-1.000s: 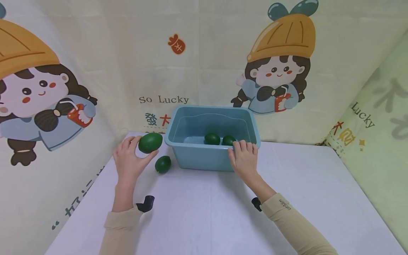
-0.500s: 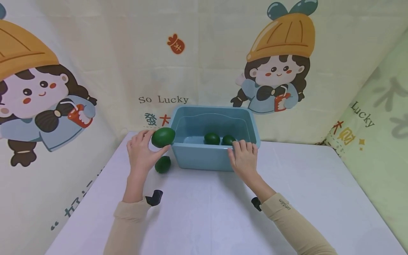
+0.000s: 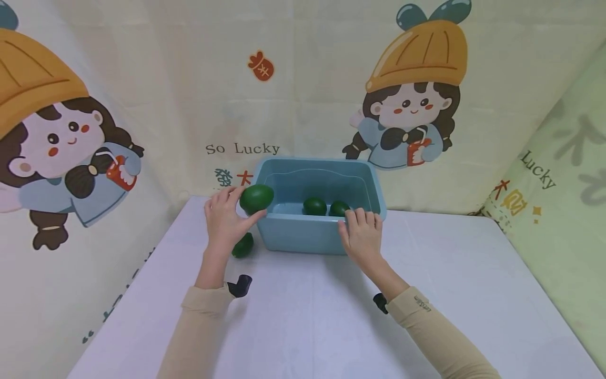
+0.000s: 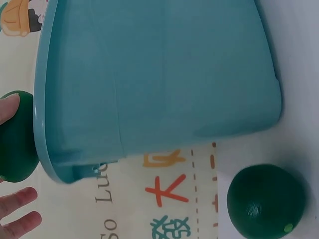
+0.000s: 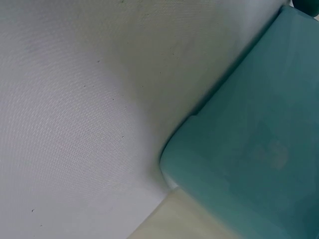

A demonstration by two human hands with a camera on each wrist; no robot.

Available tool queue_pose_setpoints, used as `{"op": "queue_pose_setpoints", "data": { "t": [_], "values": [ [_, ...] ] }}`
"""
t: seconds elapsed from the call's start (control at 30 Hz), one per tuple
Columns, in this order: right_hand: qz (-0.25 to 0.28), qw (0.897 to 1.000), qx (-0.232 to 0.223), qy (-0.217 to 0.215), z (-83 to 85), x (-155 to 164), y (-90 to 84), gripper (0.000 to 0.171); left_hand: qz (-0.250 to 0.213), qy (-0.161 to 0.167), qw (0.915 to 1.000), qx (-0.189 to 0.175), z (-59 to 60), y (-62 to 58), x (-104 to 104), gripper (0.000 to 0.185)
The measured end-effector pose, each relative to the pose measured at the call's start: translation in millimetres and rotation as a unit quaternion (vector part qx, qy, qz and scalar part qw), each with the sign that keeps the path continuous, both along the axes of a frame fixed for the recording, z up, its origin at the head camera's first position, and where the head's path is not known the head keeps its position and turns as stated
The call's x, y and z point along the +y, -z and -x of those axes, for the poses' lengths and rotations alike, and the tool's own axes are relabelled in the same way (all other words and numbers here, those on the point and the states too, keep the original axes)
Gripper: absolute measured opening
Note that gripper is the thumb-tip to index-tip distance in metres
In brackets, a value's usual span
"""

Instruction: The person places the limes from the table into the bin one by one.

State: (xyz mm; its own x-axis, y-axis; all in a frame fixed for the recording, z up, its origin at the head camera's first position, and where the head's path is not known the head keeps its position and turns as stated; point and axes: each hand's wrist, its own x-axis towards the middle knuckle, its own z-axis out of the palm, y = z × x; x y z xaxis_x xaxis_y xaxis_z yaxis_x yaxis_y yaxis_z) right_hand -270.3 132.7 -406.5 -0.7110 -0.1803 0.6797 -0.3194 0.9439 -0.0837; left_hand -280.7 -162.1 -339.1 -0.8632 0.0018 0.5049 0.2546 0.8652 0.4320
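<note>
My left hand (image 3: 229, 218) pinches a dark green avocado (image 3: 256, 199) between thumb and fingers, held up at the left rim of a blue plastic bin (image 3: 303, 234). In the left wrist view the held avocado (image 4: 17, 142) overlaps the bin's rim, with a thumb on it. Another avocado (image 3: 243, 246) lies on the table by the bin's left front corner, partly behind my left hand. Inside the bin, two avocados (image 3: 314, 206) rest side by side at the right. My right hand (image 3: 364, 231) grips the front rim near the right corner, fingers hooked over it.
The bin stands on a white-covered table (image 3: 312, 316), near its back edge. Behind and at the sides hangs a printed cloth (image 3: 312, 95) with cartoon figures and lettering. Black wrist cameras (image 3: 240, 286) show below both hands.
My left hand has carried the avocado right and slightly up, from beside the bin to its left rim. My right hand stays on the front rim, and the bin has not moved.
</note>
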Motion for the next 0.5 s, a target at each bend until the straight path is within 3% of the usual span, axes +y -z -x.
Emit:
{"op": "queue_pose_setpoints", "data": {
  "t": [0.5],
  "values": [
    [0.004,1.0,0.013,-0.006,1.4,0.3,1.7,0.058,0.01,0.005,0.9987,-0.05,11.3,-2.9,24.6,0.07]
  ]
}}
